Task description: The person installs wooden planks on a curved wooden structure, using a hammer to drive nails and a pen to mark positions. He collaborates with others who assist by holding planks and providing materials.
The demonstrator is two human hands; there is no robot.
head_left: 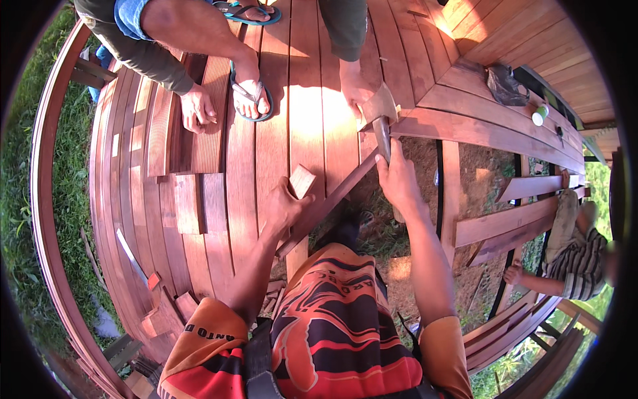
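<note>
Over the deck [272, 149], the left hand [286, 206] had its fingers closed round a block [303, 181], seemingly to steady it, while the right hand [397, 176] gripped a hatchet handle [382, 136], presumably for control.

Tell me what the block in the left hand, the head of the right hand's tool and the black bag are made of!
Block: wood, apparently unvarnished, because its face looks pale and dull. Tool head: probably metal, judging by its broad flared blade and smooth dark neck. Black bag: likely thin plastic, since it's shiny and crumpled.
</note>
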